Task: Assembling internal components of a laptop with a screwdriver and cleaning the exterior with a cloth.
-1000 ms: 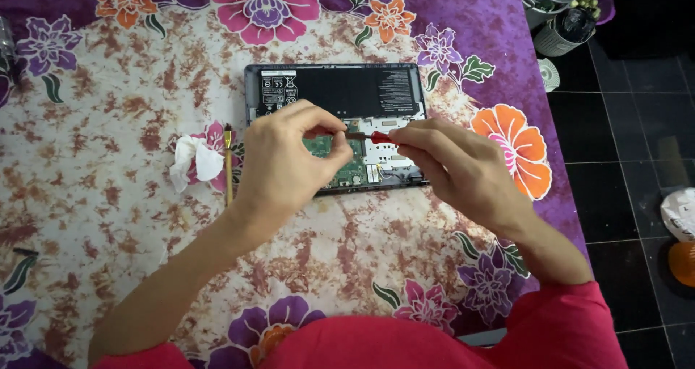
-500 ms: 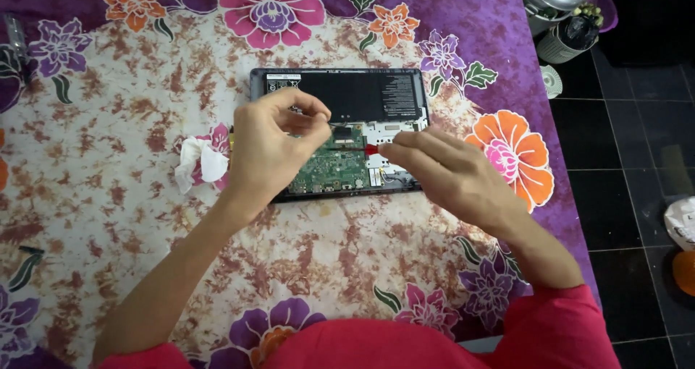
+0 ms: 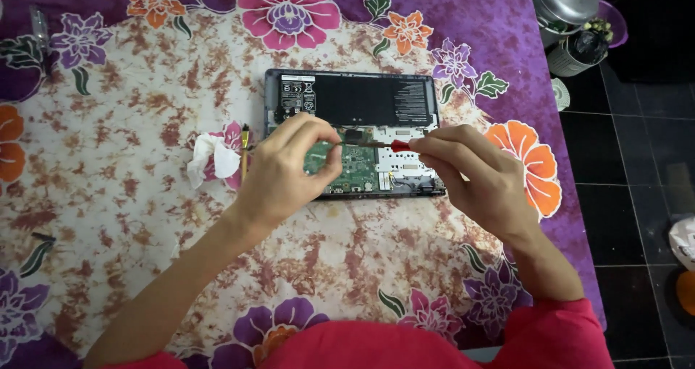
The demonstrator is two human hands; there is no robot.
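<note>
An opened laptop [image 3: 362, 101] lies bottom-up on a flowered cloth, its black battery at the far side and its green circuit board [image 3: 358, 168] toward me. My right hand [image 3: 481, 177] holds a red-handled screwdriver [image 3: 380, 144] level, its thin shaft pointing left. My left hand [image 3: 289, 170] hovers over the board's left part, thumb and fingertips pinched at the screwdriver's tip. Whatever lies under the left palm is hidden.
A crumpled white tissue [image 3: 210, 158] and a thin yellow-handled tool [image 3: 245, 150] lie left of the laptop. The cloth's right edge [image 3: 561, 152] drops to a dark tiled floor with metal pots [image 3: 568, 3] at the far right. A small dark object [image 3: 40, 29] lies far left.
My left hand lifted off the board and its fingers closed toward the screwdriver's tip. My right hand drew the screwdriver up from the board to level. The view shifted slightly.
</note>
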